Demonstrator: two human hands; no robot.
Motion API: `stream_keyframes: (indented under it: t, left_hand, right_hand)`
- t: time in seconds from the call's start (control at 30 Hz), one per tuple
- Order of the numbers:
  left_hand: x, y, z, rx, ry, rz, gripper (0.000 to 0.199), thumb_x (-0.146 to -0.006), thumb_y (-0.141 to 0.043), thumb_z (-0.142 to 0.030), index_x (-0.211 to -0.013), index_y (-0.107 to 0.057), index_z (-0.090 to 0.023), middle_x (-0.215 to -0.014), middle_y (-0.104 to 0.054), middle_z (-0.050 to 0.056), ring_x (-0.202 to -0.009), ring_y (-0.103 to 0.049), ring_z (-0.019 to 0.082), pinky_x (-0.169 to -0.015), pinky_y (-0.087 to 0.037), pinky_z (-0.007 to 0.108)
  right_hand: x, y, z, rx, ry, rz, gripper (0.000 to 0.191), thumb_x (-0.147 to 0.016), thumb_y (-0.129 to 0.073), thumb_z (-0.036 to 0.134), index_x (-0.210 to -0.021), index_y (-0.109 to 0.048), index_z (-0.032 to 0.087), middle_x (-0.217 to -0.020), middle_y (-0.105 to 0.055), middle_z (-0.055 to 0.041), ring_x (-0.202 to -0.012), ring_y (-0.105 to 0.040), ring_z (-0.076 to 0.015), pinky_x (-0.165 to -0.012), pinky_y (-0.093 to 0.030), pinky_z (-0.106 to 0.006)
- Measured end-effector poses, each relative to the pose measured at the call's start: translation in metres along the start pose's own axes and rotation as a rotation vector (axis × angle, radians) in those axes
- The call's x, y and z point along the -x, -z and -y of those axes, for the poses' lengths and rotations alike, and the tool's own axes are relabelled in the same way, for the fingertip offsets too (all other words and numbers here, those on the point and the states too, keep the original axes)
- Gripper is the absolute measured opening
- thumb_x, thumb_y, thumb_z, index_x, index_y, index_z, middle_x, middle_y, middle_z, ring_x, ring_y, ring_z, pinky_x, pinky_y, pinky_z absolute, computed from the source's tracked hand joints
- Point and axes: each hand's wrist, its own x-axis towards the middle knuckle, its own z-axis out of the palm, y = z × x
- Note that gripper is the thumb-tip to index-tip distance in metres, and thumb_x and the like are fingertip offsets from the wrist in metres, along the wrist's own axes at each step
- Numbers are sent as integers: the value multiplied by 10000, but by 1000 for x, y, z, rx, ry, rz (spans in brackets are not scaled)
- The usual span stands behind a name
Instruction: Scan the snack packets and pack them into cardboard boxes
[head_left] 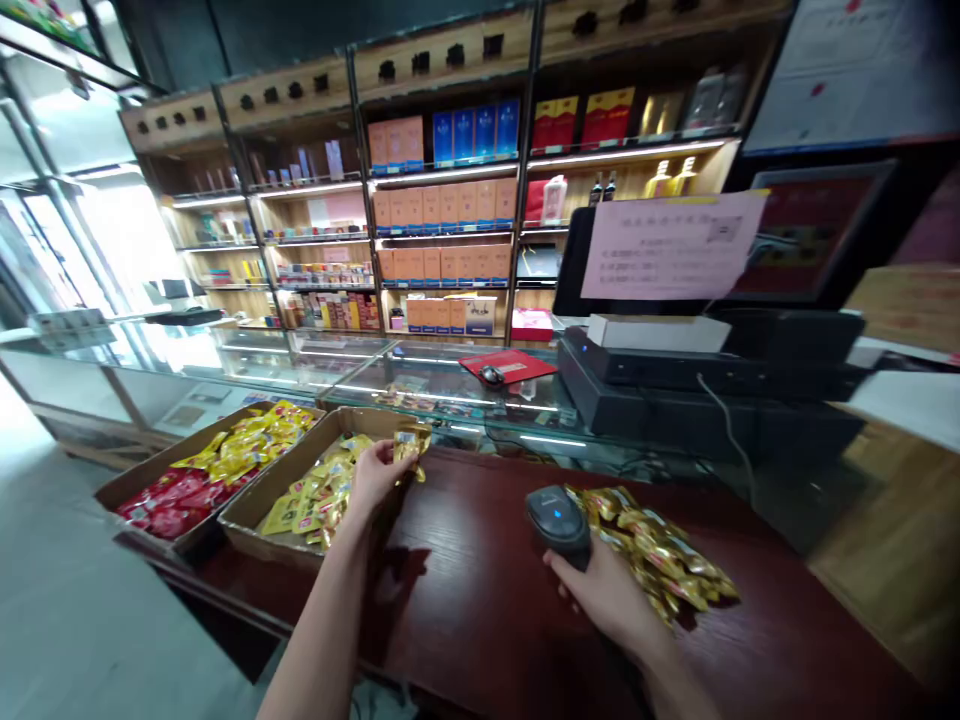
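Note:
My left hand [381, 472] pinches a small gold foil packet [412, 440] at the right edge of an open cardboard box [262, 545]. Inside that box lie several yellow and gold packets [328, 490]. In my right hand [600, 590] is a black handheld barcode scanner [556, 518], with a small blue light glowing on its top. The fingers wrap round its handle, which is partly hidden. Beside the scanner, on the right, a heap of gold foil packets [660, 550] is spread on the dark red wooden table [465, 560].
A second cardboard box [105, 500] with red and yellow packets stands at the left. Behind the table runs a glass counter [352, 365] bearing a computer mouse [491, 375] on a red mat [525, 366]. A monitor [574, 265] with a pink paper [667, 245] stands at the right.

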Motion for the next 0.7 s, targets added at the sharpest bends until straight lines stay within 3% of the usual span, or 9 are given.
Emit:
stream_keyframes:
  t: [0.2, 0.37, 0.5, 0.7]
  left_hand:
    - [3, 59, -4, -155, -16, -218, 538, -540, -896, -404, -960, -719, -120, -829, -776, 90, -807, -741, 232, -738, -571, 299]
    - [2, 76, -5, -108, -38, -273, 526, -561, -888, -383, -983, -715, -121, -897, -779, 121, -866, -744, 229, -828, -582, 336]
    - [5, 58, -6, -54, -49, -191, 520, -551, -899, -380, -963, -715, -122, -890, -778, 117, -836, -746, 224, -822, -592, 344]
    - [11, -12, -6, -35, -38, -32, 442, -584, -880, -304, -957, -717, -130, -874, -779, 99, -804, -744, 215, -809, -592, 332]
  right_hand:
    - [-8, -25, 15, -11, 92, 86, 214, -797, -633, 348, -949, -591, 204, -597, -675, -4, -484, -635, -183, -445, -467, -257]
    - [-7, -36, 29, 48, 110, 113, 194, -812, -628, 330, -958, -605, 204, -525, -638, 20, -461, -632, -184, -454, -463, -256]
    - [-6, -34, 31, 38, 134, 107, 200, -807, -637, 316, -967, -624, 197, -540, -650, 15, -488, -647, -187, -474, -464, -253]
    - [4, -4, 17, 15, 112, -43, 278, -765, -690, 293, -1023, -675, 192, -600, -694, -7, -544, -676, -204, -518, -479, -263]
